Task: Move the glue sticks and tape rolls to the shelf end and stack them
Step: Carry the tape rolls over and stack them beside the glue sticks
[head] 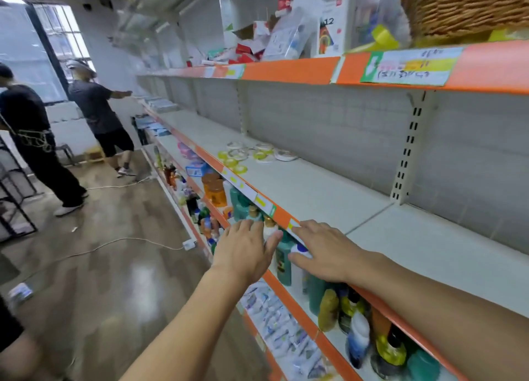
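This is a shop. Long shelves (329, 191) with orange edges (289, 70) run down one wall, and little price tags (406, 68) are stuck on them. Bottles (283, 260) stand in rows below, and boxes (246, 51) sit up top. Two people (100, 108) stand further down the aisle.

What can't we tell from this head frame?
- Glue sticks: none made out among the tape rolls; too small, far off.
- Price label writing: blurred.
- Basket: cut by the top edge.
- Left hand and right hand: palms face away.
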`<move>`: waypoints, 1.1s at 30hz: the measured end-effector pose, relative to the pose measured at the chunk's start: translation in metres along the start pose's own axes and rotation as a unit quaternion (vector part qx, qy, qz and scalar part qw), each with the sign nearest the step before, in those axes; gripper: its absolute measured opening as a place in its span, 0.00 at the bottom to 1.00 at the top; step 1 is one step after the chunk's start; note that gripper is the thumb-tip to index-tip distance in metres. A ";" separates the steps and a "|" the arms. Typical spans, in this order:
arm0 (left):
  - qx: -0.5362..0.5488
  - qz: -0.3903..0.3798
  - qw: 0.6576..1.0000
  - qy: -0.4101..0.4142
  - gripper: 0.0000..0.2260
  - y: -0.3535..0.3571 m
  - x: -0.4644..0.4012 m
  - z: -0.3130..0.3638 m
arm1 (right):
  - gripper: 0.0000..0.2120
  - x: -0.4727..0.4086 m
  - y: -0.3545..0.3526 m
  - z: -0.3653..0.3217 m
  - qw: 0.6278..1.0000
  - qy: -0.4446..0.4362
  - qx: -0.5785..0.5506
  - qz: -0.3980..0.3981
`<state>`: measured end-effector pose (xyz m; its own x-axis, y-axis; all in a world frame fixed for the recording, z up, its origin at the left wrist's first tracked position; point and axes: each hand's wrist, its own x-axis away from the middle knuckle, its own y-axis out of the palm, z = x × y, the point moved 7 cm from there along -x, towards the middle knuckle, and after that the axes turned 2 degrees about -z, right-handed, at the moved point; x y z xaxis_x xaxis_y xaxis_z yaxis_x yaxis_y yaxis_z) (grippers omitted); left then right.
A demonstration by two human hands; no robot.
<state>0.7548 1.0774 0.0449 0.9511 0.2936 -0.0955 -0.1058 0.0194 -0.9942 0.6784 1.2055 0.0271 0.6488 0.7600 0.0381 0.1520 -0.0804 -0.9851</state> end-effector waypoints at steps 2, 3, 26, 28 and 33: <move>0.002 -0.007 1.000 -0.006 0.27 0.006 -0.024 -0.030 | 0.31 -0.037 0.004 -0.008 1.000 -0.002 -0.005 0.005; 0.002 -0.010 1.000 -0.006 0.28 0.009 -0.037 -0.045 | 0.31 -0.055 0.005 -0.012 1.000 -0.001 -0.009 0.006; 0.007 -0.039 0.995 0.095 0.25 0.038 -0.322 -0.173 | 0.31 -0.351 0.006 0.014 0.989 0.118 -0.068 0.053; 0.010 -0.056 0.994 0.099 0.24 0.047 -0.348 -0.174 | 0.31 -0.369 0.009 0.026 0.987 0.131 -0.074 0.053; 0.004 -0.087 0.990 0.109 0.22 0.063 -0.402 -0.173 | 0.33 -0.408 0.007 0.064 0.978 0.174 -0.082 0.082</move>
<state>0.4157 0.7954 0.0124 0.9952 0.0714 0.0674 0.0632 0.0598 -0.9962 0.3670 0.9357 -0.0064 0.8842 0.4656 -0.0362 0.1236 -0.3081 -0.9433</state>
